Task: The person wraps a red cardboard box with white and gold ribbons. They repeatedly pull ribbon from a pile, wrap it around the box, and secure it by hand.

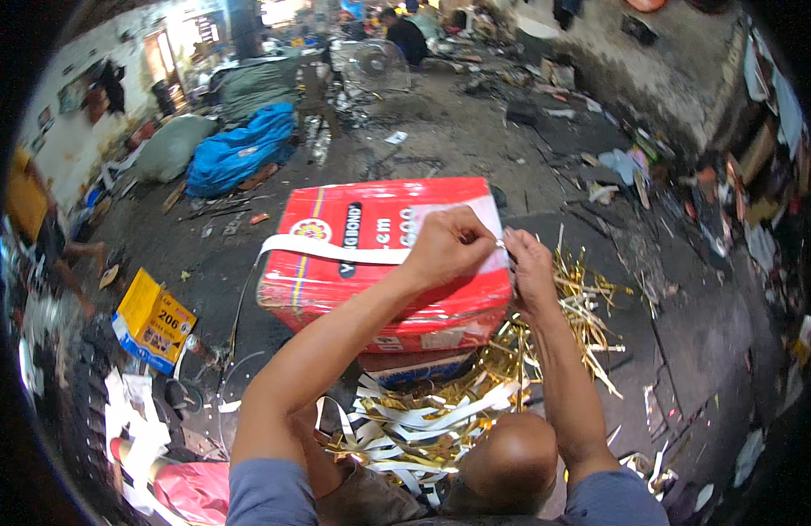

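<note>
A red taped carton (322, 206) stands in front of me on a dark support that is mostly hidden. A flat white strip (335, 252) crosses its top from the left edge and passes under my left hand (453, 245). That hand is closed in a pinch at the carton's right edge. My right hand (531, 270) is closed too, just beyond that edge, its fingertips almost meeting the left ones. A small whitish bit of the strip shows between them; the fingers hide the rest.
Cut white and gold strips (414, 430) lie heaped below the carton and by my knee (510, 456). At the left are a yellow-and-blue printed carton piece (153, 322) and a blue sack (239, 149). Farther off stands a fan (370, 66), near a person in dark clothes (407, 39).
</note>
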Tool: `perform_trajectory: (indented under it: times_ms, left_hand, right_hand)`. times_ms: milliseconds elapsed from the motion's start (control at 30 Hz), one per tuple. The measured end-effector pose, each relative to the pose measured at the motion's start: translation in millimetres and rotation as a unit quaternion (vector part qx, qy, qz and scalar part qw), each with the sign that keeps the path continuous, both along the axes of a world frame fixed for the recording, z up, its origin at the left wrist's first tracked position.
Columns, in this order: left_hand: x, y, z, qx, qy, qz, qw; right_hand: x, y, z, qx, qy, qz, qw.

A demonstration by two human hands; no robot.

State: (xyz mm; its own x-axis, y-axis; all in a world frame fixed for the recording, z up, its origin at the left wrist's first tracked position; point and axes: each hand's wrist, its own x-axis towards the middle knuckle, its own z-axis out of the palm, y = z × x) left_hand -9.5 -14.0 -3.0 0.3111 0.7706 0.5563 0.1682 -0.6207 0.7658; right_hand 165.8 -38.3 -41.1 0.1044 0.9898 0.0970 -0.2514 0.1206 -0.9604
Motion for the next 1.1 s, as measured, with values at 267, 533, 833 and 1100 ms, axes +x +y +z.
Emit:
perform_trajectory:
  times_ms: [267, 533, 833, 1100]
  left_hand:
    - [8.4, 9.0, 1.2, 0.005, -0.019, -0.016, 1.000]
    - [8.9, 4.4, 2.2, -0.007, -0.008, -0.006, 1.000]
    - [6.2, 6.2, 0.8, -0.108, -0.029, -0.044, 0.993]
    - [5.6, 9.8, 3.3, -0.061, -0.005, -0.016, 0.998]
  right_hand:
    - [10.6, -17.9, 23.9, -0.177, 0.117, 0.110, 0.971]
    - [-1.8, 48.3, 62.0, 0.037, -0.538, -0.112, 0.835]
    - [4.8, 57.7, -15.0, 0.072, -0.324, -0.139, 0.933]
    - [8.5, 50.1, -97.5, 0.026, -0.315, -0.150, 0.937]
